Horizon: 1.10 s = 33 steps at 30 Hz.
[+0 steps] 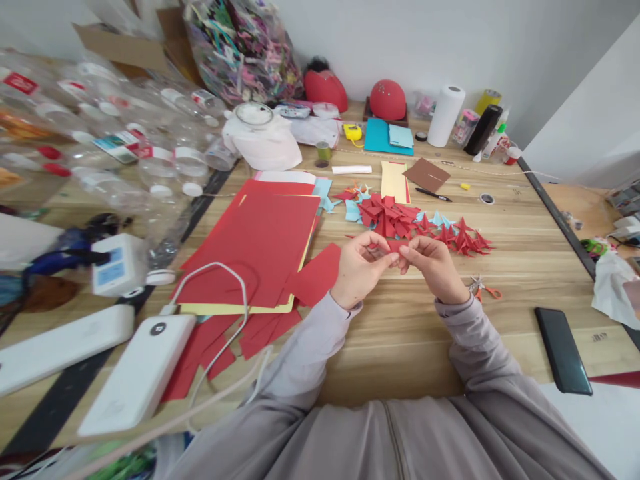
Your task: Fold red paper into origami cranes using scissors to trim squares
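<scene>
Between my two hands is a small folded piece of red paper (pixel 397 246). My left hand (pixel 361 265) pinches its left side, thumb and fingers closed. On its right side my right hand (pixel 434 265) also grips it with thumb and forefinger. Just beyond my fingers lies a pile of folded red paper pieces (pixel 387 215), with pointed red ones (pixel 465 237) to the right and a few light blue ones (pixel 440 220) among them. A red paper sheet (pixel 316 275) lies left of my left wrist, beside a large stack of red sheets (pixel 250 247).
Small scissors (pixel 484 289) lie right of my right wrist, and a black phone (pixel 563 350) farther right. White power banks (pixel 137 373) with a cable sit at the left front. Plastic bottles (pixel 155 163) crowd the left. A pen (pixel 433 194) and brown paper (pixel 426 174) are farther back.
</scene>
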Tool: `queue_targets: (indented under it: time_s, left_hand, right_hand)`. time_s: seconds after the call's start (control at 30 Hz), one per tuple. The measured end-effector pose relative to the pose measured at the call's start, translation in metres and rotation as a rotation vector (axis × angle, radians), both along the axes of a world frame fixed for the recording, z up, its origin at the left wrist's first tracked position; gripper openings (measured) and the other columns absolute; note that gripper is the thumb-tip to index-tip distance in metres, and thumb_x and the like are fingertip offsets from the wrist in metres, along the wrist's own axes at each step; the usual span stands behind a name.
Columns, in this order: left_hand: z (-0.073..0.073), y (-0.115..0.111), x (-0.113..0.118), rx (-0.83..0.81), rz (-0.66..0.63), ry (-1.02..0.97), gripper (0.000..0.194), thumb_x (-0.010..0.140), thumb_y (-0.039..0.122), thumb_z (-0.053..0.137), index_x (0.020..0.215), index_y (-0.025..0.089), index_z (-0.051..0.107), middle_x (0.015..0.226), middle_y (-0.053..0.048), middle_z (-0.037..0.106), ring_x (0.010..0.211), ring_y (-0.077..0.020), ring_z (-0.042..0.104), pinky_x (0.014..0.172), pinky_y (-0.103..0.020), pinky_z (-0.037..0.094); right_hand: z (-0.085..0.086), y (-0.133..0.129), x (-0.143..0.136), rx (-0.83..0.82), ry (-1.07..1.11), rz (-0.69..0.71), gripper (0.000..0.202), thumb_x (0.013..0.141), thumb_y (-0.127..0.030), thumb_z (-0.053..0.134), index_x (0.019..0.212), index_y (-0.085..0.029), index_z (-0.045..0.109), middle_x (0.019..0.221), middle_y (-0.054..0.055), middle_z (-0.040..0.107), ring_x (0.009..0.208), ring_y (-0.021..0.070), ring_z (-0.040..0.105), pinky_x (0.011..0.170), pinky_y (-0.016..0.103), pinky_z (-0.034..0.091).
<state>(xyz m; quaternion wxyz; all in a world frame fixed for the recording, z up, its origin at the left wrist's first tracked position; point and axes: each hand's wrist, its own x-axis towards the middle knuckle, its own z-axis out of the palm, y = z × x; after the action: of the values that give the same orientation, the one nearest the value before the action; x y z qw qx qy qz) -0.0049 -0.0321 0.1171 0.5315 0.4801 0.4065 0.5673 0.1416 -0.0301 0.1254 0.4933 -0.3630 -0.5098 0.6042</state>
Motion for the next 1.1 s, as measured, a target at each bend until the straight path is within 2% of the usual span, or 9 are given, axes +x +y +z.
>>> queue_targets:
  time_s: [0.17,0.33,0.4,0.57,0.73,0.8,0.87,1.0,1.1]
  left_hand:
    - [0.0003,0.0002,0.0000,-0.003,0.001,0.017,0.025,0.058,0.023,0.077,0.066,0.016,0.055,0.055,0.002,0.060,0.052,-0.0128,0.060,0.053,-0.024,0.047]
    - [0.0040,0.0006,0.0012,-0.023,0.063,0.003,0.026,0.058,0.025,0.078,0.066,0.015,0.056,0.053,0.004,0.058,0.047,-0.0099,0.057,0.050,-0.021,0.046]
    - [0.0054,0.0004,0.0021,-0.027,0.064,-0.006,0.027,0.057,0.027,0.079,0.068,0.015,0.056,0.054,0.004,0.058,0.048,-0.0098,0.058,0.051,-0.021,0.047]
    - [0.0064,-0.0010,0.0035,-0.066,-0.056,-0.074,0.024,0.067,0.034,0.073,0.074,0.016,0.059,0.059,0.001,0.063,0.055,-0.0119,0.061,0.059,-0.025,0.051]
    - [0.0066,0.0011,0.0007,-0.108,-0.141,-0.129,0.033,0.073,0.036,0.068,0.100,0.018,0.062,0.077,-0.002,0.067,0.061,-0.0133,0.064,0.062,-0.028,0.054]
    - [0.0057,0.0027,-0.0008,-0.077,-0.102,-0.120,0.040,0.069,0.032,0.071,0.106,0.020,0.061,0.092,-0.004,0.068,0.064,-0.0123,0.064,0.065,-0.028,0.054]
    - [0.0041,0.0041,-0.0021,-0.037,-0.060,-0.071,0.042,0.064,0.027,0.075,0.103,0.019,0.063,0.096,-0.005,0.068,0.066,-0.0114,0.063,0.068,-0.028,0.054]
    - [-0.0004,0.0051,-0.0028,-0.002,0.036,0.052,0.029,0.061,0.024,0.075,0.087,0.014,0.068,0.068,-0.002,0.067,0.062,-0.0130,0.062,0.064,-0.026,0.052]
    - [-0.0015,0.0045,-0.0024,0.018,0.106,0.078,0.026,0.062,0.024,0.074,0.086,0.014,0.069,0.064,-0.002,0.067,0.062,-0.0140,0.063,0.061,-0.026,0.051]
  right_hand:
    - [-0.0011,-0.0011,0.0004,0.031,-0.061,0.003,0.031,0.078,-0.045,0.063,0.065,-0.017,0.060,0.057,0.000,0.063,0.051,0.0112,0.058,0.054,0.026,0.049]
    - [-0.0023,0.0017,0.0024,0.056,-0.081,-0.188,0.033,0.079,-0.046,0.061,0.062,-0.018,0.055,0.052,-0.003,0.058,0.047,0.0094,0.053,0.049,0.022,0.045]
    - [-0.0024,0.0026,0.0029,0.066,-0.069,-0.214,0.033,0.081,-0.045,0.058,0.063,-0.018,0.056,0.052,-0.003,0.057,0.046,0.0093,0.053,0.049,0.022,0.045]
    - [-0.0015,0.0013,0.0010,0.054,-0.104,-0.094,0.031,0.078,-0.041,0.063,0.061,-0.017,0.055,0.053,-0.002,0.059,0.048,0.0098,0.054,0.051,0.024,0.046]
    - [-0.0008,0.0019,0.0036,0.011,-0.050,-0.154,0.030,0.078,-0.036,0.064,0.057,-0.017,0.053,0.050,-0.003,0.058,0.043,0.0083,0.050,0.045,0.021,0.041]
    - [-0.0008,0.0031,0.0055,-0.016,-0.017,-0.181,0.030,0.077,-0.033,0.065,0.055,-0.017,0.052,0.048,-0.003,0.057,0.041,0.0078,0.049,0.043,0.020,0.039]
    - [-0.0005,0.0041,0.0066,-0.036,0.006,-0.194,0.030,0.076,-0.031,0.066,0.054,-0.017,0.053,0.047,-0.003,0.057,0.039,0.0073,0.049,0.041,0.019,0.038]
    - [0.0010,0.0041,0.0062,-0.079,0.011,-0.194,0.032,0.075,-0.034,0.067,0.052,-0.016,0.054,0.046,-0.002,0.058,0.038,0.0074,0.050,0.040,0.019,0.039]
    - [0.0016,0.0028,0.0043,-0.125,-0.021,-0.147,0.034,0.074,-0.039,0.067,0.052,-0.015,0.057,0.045,0.000,0.058,0.038,0.0083,0.050,0.039,0.020,0.041]
